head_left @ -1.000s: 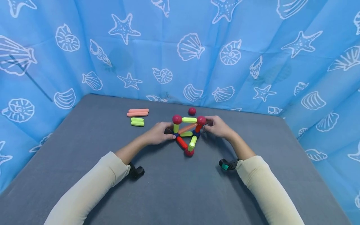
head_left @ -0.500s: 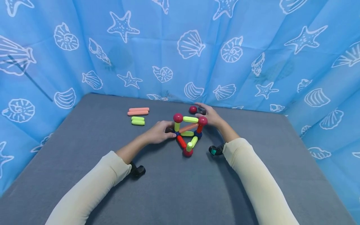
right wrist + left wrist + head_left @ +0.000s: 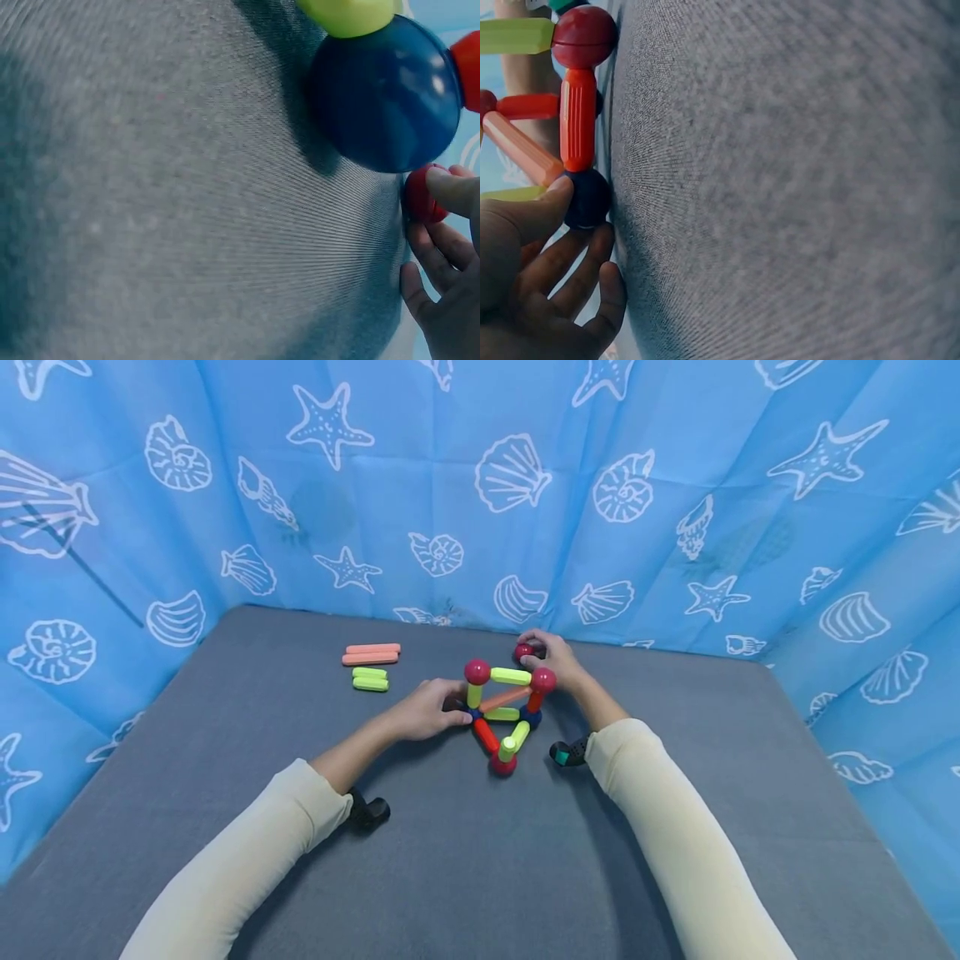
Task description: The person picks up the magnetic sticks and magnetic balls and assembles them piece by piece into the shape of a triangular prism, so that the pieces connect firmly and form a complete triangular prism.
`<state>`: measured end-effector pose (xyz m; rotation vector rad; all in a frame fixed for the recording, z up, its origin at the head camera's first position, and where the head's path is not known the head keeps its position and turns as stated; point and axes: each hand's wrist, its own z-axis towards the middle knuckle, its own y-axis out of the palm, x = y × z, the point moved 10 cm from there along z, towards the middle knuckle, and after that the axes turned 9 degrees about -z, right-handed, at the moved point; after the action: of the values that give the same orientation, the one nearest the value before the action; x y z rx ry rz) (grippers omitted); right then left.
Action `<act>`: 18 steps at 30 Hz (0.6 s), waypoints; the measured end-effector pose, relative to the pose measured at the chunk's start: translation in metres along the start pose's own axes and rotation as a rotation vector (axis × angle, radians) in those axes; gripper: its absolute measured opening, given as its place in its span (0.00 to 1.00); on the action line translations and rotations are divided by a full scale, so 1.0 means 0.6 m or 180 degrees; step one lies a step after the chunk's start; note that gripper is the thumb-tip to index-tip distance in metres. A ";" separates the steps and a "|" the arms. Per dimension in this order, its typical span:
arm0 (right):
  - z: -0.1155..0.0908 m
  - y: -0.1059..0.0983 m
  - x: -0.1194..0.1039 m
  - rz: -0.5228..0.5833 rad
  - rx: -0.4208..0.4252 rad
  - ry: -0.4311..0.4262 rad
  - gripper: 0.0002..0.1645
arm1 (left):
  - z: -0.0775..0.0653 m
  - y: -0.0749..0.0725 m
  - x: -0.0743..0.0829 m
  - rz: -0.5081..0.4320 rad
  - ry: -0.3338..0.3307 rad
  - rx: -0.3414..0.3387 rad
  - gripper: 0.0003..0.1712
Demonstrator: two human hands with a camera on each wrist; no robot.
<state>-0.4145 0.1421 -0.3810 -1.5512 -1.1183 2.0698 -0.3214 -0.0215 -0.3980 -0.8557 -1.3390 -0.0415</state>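
Note:
In the middle of the table stands a toy frame of rods and balls, with yellow-green rods (image 3: 511, 677), red rods (image 3: 486, 736), an orange rod (image 3: 505, 699) and red balls (image 3: 477, 672) at its corners. My left hand (image 3: 427, 710) holds its left side, thumb and fingers on a dark blue ball (image 3: 589, 199). Beyond the frame, my right hand (image 3: 558, 662) pinches a loose red ball (image 3: 421, 196) between thumb and fingers, at the tabletop. A second blue ball (image 3: 386, 94) of the frame looms close in the right wrist view.
Two orange rods (image 3: 371, 654) and two short yellow-green rods (image 3: 371, 679) lie at the back left of the grey table (image 3: 450, 877). A blue curtain (image 3: 420, 502) with shell prints hangs along the back and sides.
My right hand has left the frame's right side and moved back to the loose red ball, which its fingers now hold. My left hand stays on the frame.

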 end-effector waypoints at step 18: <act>-0.115 -0.128 -0.111 0.0427 0.0454 -0.0465 0.27 | -0.001 0.001 0.004 -0.0035 0.0080 0.0000 0.25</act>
<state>-0.3427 0.1748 -0.2869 -1.4630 -0.9127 2.3291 -0.3199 -0.0204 -0.3960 -0.8454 -1.3203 -0.0607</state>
